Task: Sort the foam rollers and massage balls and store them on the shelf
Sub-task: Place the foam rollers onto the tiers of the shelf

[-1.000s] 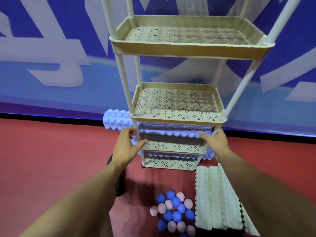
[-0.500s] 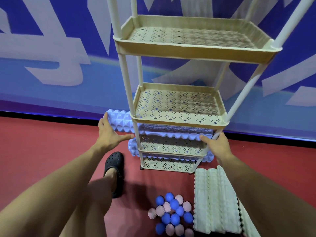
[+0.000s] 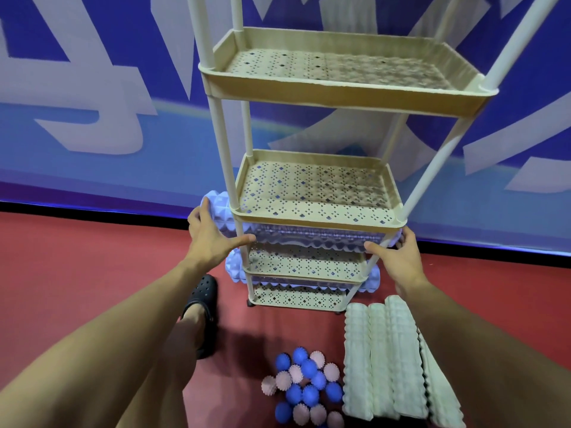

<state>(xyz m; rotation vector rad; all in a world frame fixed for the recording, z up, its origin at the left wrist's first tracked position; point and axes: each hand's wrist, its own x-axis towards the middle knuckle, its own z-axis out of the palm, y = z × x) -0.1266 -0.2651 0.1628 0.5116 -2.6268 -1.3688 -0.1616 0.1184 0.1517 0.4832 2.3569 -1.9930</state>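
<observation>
A tall beige shelf [image 3: 349, 97] with perforated trays stands on the red floor [image 3: 77, 273] against a blue banner wall. A pale blue foam roller [image 3: 309, 239], studded all over with pointed bumps, lies across the third tray down, under the middle tray, and its ends stick out past the posts on both sides. The left hand [image 3: 210, 239] cups the roller's left end, fingers over the top and thumb stretched along the front. The right hand [image 3: 394, 254] holds the right end the same way, its grip wrapped loosely around the foam. A second blue roller [image 3: 238, 270] of the same kind sits on the tray below. On the floor in front, white ridged rollers [image 3: 386, 359] lie side by side, and just left of them is a heap of spiky blue and pink massage balls [image 3: 306, 387]. A foot in a black clog [image 3: 200, 310] stands left of the shelf.
</observation>
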